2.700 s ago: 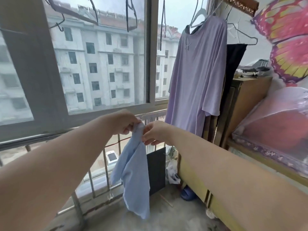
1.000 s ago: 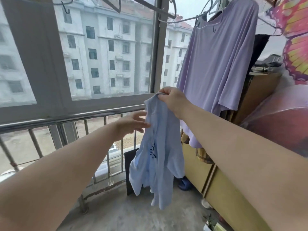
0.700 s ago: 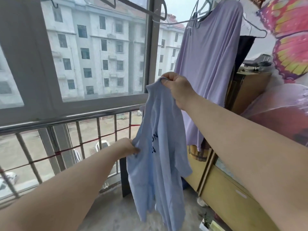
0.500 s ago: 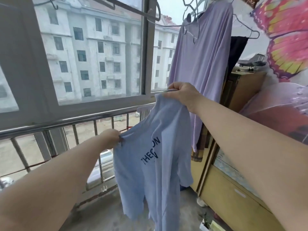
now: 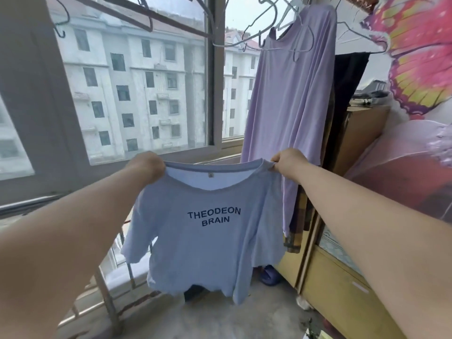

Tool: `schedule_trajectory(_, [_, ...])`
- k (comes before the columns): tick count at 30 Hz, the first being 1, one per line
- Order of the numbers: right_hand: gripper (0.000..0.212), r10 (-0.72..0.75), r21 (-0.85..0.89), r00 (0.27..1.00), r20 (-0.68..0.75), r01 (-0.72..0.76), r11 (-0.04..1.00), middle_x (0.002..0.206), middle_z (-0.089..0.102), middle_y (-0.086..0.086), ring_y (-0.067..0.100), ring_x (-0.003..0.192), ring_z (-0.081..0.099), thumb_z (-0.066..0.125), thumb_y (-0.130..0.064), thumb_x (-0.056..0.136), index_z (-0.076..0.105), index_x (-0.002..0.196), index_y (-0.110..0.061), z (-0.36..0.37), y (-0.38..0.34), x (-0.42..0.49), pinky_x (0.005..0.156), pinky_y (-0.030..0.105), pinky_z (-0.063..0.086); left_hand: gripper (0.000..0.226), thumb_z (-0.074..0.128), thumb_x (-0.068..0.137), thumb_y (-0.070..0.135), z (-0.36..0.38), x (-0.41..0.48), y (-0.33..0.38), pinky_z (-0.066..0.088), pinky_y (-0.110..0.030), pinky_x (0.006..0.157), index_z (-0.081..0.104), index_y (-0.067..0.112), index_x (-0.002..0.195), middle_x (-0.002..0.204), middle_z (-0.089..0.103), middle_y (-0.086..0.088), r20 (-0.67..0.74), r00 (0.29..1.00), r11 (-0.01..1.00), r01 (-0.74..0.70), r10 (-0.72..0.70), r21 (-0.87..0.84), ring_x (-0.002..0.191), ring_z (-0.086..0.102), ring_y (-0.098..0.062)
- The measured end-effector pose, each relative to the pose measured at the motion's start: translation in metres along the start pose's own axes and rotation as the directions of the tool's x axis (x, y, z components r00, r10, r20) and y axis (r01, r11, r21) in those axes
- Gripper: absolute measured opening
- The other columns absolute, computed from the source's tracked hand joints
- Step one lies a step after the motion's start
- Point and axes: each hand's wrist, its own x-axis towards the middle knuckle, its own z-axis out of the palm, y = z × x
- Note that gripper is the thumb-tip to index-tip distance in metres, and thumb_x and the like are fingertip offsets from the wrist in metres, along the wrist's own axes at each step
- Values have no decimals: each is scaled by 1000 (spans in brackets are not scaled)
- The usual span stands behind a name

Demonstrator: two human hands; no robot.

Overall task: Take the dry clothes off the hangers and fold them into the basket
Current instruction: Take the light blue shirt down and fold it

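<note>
Shirt point(image 5: 203, 231): I saw it hanging upright, collar up, hem down, print facing me.
Left hand point(image 5: 146, 165): clamped on its left shoulder.
Right hand point(image 5: 289, 162): pinched its right shoulder.

Matt blue cloth T-shirt point(image 5: 208, 231); thin metal wire hangers point(image 5: 266, 30).

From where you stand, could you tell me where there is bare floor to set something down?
Bare concrete floor lies below the blue T-shirt, between the window railing and the yellow cabinet. It is crowded by the cabinet's foot, where a blue slipper lies. Both the left hand and the right hand are full. No basket shows.
</note>
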Motion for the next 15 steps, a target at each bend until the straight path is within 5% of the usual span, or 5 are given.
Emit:
schedule_trajectory(4, [36, 122, 340, 989, 81, -143, 929, 81, 58, 13, 28, 49, 59, 34, 5, 92, 60, 76, -16, 10, -5, 3, 45, 28, 54, 29, 42, 98, 18, -2, 3, 0, 52, -28, 79, 62, 8, 117, 113, 63, -5, 135, 989, 988, -83, 65, 133, 92, 61, -20])
schedule_trajectory(5, [37, 107, 329, 991, 75, -126, 936, 81, 59, 15, 29, 51, 61, 33, 4, 91, 58, 73, -15, 11, -4, 6, 48, 30, 56, 28, 43, 99, 22, 1, 1, -6, 49, -21, 75, 62, 14, 117, 108, 60, 0, 158, 970, 889, -233, 184, 394, 90, 58, -17])
schedule_trajectory(8, [29, 69, 185, 998, 9, -70, 980, 81, 61, 18, 34, 68, 67, 40, -4, 90, 56, 67, -10, 10, -5, 6, 63, 35, 59, 34, 54, 91, 47, -15, -14, -5, 39, -26, 60, 63, 14, 90, 88, 55, -3, 145, 985, 996, -92, 93, -16, 73, 47, -17])
schedule_trajectory(11, [22, 54, 77, 998, -39, -51, 996, 88, 65, 18, 34, 89, 68, 46, -11, 88, 57, 69, -10, 10, -3, 7, 79, 35, 56, 41, 71, 75, 54, -19, -16, -12, 34, -28, 61, 55, 16, 70, 69, 52, 2, 340, 926, 940, -251, 163, 233, 65, 46, -14])
schedule_trajectory(15, [21, 72, -24, 997, -26, -73, 997, 103, 63, 11, 28, 90, 54, 44, -19, 92, 63, 89, -10, 16, -4, 10, 73, 27, 39, 33, 56, 91, 44, -14, -11, -15, 38, -25, 57, 60, 19, 70, 63, 54, 1, 303, 941, 965, -208, 152, 161, 60, 49, -13])
